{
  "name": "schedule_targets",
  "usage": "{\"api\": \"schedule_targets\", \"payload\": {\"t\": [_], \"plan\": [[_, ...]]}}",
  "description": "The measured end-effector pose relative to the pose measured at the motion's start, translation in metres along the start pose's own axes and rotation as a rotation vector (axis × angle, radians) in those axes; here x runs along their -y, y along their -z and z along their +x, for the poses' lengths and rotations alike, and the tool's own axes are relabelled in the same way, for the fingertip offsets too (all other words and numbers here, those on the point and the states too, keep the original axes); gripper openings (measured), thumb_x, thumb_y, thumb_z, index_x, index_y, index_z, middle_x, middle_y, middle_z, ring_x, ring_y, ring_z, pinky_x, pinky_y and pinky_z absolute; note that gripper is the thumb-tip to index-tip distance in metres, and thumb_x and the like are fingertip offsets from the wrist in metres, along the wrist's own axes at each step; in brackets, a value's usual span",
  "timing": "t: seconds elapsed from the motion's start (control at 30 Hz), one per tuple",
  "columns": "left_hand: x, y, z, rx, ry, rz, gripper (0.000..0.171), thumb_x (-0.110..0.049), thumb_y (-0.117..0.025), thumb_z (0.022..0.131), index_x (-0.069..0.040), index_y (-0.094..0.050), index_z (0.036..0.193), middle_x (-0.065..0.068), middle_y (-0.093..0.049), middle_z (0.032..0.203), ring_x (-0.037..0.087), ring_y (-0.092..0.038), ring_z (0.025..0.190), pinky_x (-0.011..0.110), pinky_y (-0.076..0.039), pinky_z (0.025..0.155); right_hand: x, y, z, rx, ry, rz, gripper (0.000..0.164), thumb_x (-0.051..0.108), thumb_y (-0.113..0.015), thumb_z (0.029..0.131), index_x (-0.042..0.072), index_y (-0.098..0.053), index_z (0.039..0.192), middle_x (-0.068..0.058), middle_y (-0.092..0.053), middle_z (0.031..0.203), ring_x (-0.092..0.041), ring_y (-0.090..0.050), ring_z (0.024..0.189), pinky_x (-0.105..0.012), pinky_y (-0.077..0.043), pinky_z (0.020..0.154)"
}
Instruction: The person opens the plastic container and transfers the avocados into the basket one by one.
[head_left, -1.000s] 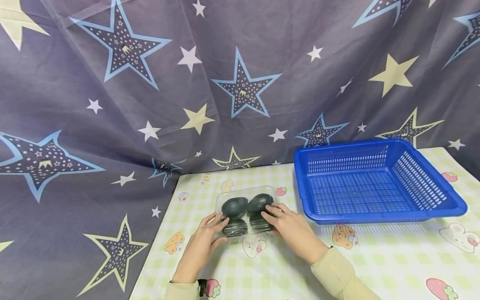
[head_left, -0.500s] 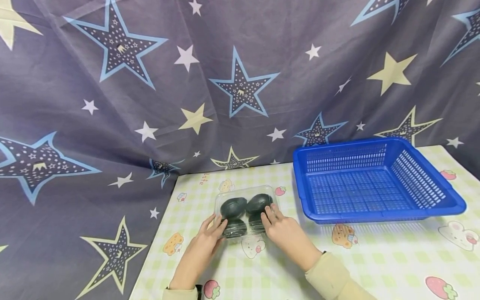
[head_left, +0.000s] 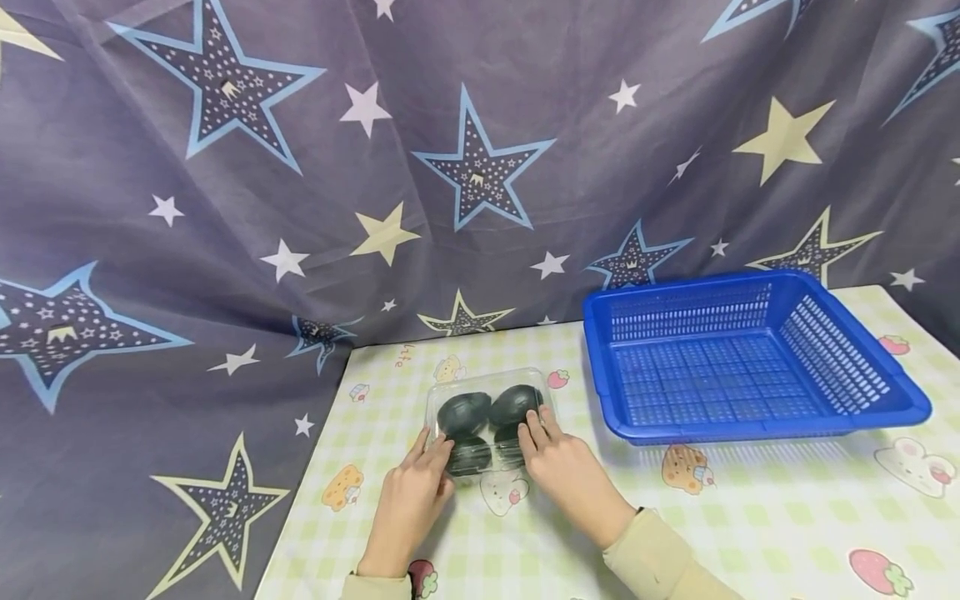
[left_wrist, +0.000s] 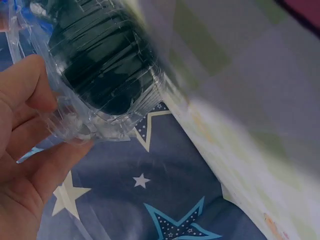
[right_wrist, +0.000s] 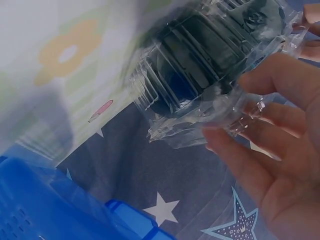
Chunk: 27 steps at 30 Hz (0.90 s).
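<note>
A clear plastic clamshell box (head_left: pixel 442 387) lies on the table, with several dark green oval things like avocados (head_left: pixel 463 414) inside. At its near left corner my left hand (head_left: pixel 412 500) grips the rim, fingertips on top. In the left wrist view, the plastic edge (left_wrist: pixel 107 132) sits between thumb and fingers. My right hand (head_left: pixel 566 471) holds the near right side, several fingertips over the top. The right wrist view has the box's crinkled edge (right_wrist: pixel 185 135) between thumb and index finger. Part of the near right avocado is hidden behind the right fingers.
A blue plastic basket (head_left: pixel 750 432) with slotted walls stands to the right of the box. The table wears a green-checked cloth (head_left: pixel 757 533) with cartoon prints. Behind it hangs a dark curtain (head_left: pixel 480 258) patterned with stars.
My right hand has shifted left and slightly nearer along the box's right side. My left thumb has drawn in against the box's near left corner. The box stays in place.
</note>
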<state>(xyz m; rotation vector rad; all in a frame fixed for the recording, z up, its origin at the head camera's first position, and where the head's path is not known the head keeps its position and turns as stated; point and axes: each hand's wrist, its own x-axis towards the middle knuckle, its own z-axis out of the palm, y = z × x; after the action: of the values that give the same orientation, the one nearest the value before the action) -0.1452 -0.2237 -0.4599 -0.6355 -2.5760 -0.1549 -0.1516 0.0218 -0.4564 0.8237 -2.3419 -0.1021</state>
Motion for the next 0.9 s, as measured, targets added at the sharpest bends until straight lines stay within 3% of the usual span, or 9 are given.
{"api": "schedule_targets", "payload": {"t": [0.37,0.67,0.9], "plan": [[-0.0022,-0.0014,-0.0014,-0.041,0.013,-0.01,0.041,0.0,-0.076,0.074,-0.005,-0.073,0.115,0.014,-0.072,0.116,0.036,-0.064,0.116,0.017,-0.037,0.041,0.0014,-0.0029,-0.0006,0.006,0.004,-0.022,0.033,0.005,-0.07,0.082,0.001,-0.071,0.115,-0.015,-0.07,0.121,-0.032,-0.065,0.115,-0.027,-0.061,0.083],[-0.0058,0.002,0.0059,-0.001,0.033,0.001,0.041,-0.001,-0.077,0.074,-0.004,-0.073,0.115,0.014,-0.071,0.117,0.036,-0.063,0.118,0.018,-0.036,0.04,-0.0012,-0.0023,-0.0013,0.015,-0.005,-0.038,0.035,0.004,-0.07,0.081,0.002,-0.071,0.115,-0.014,-0.069,0.122,-0.032,-0.065,0.115,-0.026,-0.062,0.08],[-0.0056,0.0024,0.006,0.002,0.03,0.011,0.042,-0.003,-0.078,0.072,-0.004,-0.073,0.114,0.013,-0.072,0.117,0.036,-0.062,0.119,0.031,-0.054,0.046,0.0011,-0.0063,-0.0023,0.0,-0.016,-0.024,0.034,0.004,-0.07,0.079,0.002,-0.071,0.113,-0.016,-0.07,0.12,-0.034,-0.065,0.113,-0.028,-0.063,0.076]]}}
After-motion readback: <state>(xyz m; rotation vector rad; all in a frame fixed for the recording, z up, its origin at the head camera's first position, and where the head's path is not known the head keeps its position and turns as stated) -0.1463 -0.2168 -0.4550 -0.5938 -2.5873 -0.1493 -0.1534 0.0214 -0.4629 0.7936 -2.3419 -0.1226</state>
